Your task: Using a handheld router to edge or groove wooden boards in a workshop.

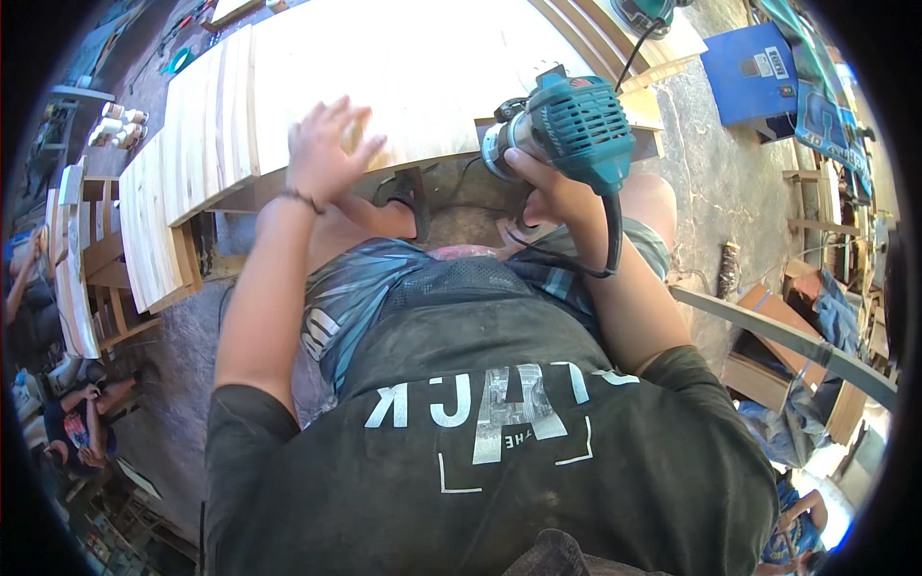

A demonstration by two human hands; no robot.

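A teal handheld router (576, 130) with a black cord is gripped by my right hand (528, 178) around its metal base, at the near edge of a pale wooden workpiece (403, 58). My left hand (331, 144) has its fingers spread over the pale surface, left of the router; whether it touches the wood I cannot tell. Stacked light wooden boards (206, 125) lie at the left of the work surface.
Another teal tool (639, 14) sits at the top right. A blue machine (744, 72) stands to the right, above scrap panels (768, 350) and a long bar (730, 317). At the left are white containers (117, 125), a wooden frame (101, 259) and a seated person (77, 422); another person (792, 523) works lower right.
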